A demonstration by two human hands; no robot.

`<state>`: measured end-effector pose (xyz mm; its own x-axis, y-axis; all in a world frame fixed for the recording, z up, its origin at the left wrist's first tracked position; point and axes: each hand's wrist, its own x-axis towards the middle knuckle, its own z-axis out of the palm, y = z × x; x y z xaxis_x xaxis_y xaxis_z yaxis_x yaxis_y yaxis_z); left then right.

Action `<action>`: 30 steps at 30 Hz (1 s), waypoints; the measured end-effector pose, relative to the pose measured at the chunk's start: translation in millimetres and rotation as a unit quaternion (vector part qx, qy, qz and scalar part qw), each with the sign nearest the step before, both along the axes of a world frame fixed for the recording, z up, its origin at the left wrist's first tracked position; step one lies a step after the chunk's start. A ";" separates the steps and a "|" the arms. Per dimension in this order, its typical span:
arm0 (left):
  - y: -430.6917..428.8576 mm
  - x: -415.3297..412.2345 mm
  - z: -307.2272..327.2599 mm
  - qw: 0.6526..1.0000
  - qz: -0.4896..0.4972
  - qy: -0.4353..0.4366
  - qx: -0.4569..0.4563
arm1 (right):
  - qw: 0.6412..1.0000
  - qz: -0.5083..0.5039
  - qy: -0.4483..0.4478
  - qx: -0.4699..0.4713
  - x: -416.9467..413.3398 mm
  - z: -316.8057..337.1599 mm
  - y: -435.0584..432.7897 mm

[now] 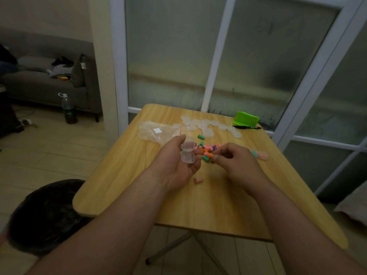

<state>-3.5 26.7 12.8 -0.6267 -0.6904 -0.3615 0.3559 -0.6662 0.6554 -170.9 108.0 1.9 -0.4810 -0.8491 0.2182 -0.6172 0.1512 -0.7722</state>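
Note:
My left hand [174, 161] holds a small clear plastic case [187, 152], hinged open, over the wooden table [208, 205]. My right hand [234, 159] is just to its right, fingers curled and pinching a small coloured earplug at the edge of a pile of several coloured foam earplugs [207, 150]. One pink earplug [198, 180] lies alone on the table below my left hand. A green earplug [201, 137] lies apart behind the pile.
Several empty clear cases [210, 126] lie at the back of the table beside a clear plastic bag [156, 132]. A green box [245, 118] and a black pen [247, 127] sit at the far right corner. A black bin [47, 217] stands left of the table.

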 end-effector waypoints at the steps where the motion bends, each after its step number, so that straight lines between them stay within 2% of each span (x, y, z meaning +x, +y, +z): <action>1: 0.8 -0.4 0.1 1.000 0.002 -0.001 0.004 | 1.000 0.001 -0.013 -0.024 1.9 3.1 -0.5; 7: 6.0 -3.4 2.0 1.000 0.004 0.001 0.012 | 0.996 0.037 -0.021 -0.085 17.1 13.6 -1.5; 13: 4.7 -5.9 -1.5 1.000 -0.022 0.002 0.000 | 0.990 0.065 0.099 -0.073 39.9 3.8 -2.7; 17: 4.0 -5.6 -1.7 1.000 -0.025 -0.013 0.000 | 0.991 0.072 0.083 -0.073 41.7 1.0 -2.6; 21: 2.5 -4.8 0.6 0.999 -0.034 0.038 0.006 | 0.991 0.074 0.080 -0.073 46.4 0.3 -2.0; 24: 6.3 -4.1 2.4 0.999 -0.035 0.041 -0.005 | 0.993 0.069 0.076 -0.065 47.0 -0.9 -1.5; 26: 3.4 -4.2 1.8 0.999 -0.015 0.040 -0.002 | 0.994 0.068 0.042 -0.078 44.2 -0.3 -0.4; 30: -13.9 -2.7 -0.7 0.999 0.049 0.023 -0.002 | 0.995 -0.014 0.010 -0.101 19.1 5.5 -12.2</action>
